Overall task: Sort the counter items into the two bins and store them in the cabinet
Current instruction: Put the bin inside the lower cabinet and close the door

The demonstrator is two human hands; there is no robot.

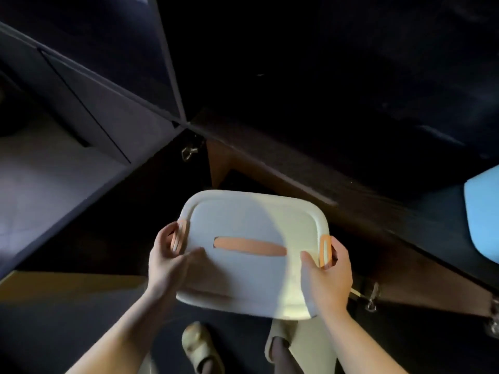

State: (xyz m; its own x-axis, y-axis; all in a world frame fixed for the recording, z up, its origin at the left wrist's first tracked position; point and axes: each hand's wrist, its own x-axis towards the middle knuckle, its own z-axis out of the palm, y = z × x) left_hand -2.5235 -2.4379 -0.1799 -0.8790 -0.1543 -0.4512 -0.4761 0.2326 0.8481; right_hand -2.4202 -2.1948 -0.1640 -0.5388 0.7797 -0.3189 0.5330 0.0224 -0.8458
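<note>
A cream-coloured lidded bin (251, 249) is held in mid-air by both hands, in front of the open cabinet (270, 168), whose dark interior lies just beyond the bin's far edge. The lid is seen from above, slightly blurred; an orange strip (249, 245) is set across its middle, and an orange latch is fixed at each short end. The left latch (179, 236) is grasped by the left hand (168, 261): the fingers are curled round that end of the bin and the thumb is laid flat on the lid. The right latch (326, 251) is likewise grasped by the right hand (328, 279), with the thumb pressed on the lid and the fingers wrapped round the side. So each grip is closed on the bin. A cabinet door (421, 268) is swung open at the right, with a metal hinge (372, 298) seen at its lower edge. A light blue bin (483, 214) is partly seen at the right edge. Below the held bin, two feet in pale slippers (199, 346) are planted on the dark floor (81, 319).
</note>
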